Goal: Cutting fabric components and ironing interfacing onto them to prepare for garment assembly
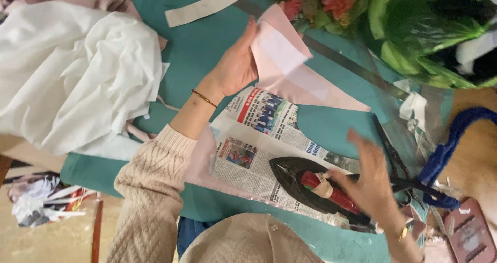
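A folded piece of pale pink fabric (pixel 300 66) is being held up by the left hand (pixel 235 66), whose grip is closed on the piece's near edge, thumb side against the cloth and fingers behind it; a white interfacing patch (pixel 277 50) is lying on the face just beyond the fingertips. From that grip the fabric's long axis is running away and down toward the right hand (pixel 370 182), ending in a point over the teal tabletop (pixel 207 45). The right hand is being blurred by motion, its fingers spread loosely open above the red handle of a dark flat iron (pixel 310 188); whether the handle is being touched cannot be told. The iron is resting on a newspaper (pixel 259 138) directly below the left grip, its pointed nose turned toward that hand. Black scissors (pixel 396 159) are lying just beyond the right hand, which is the nearer one to the iron.
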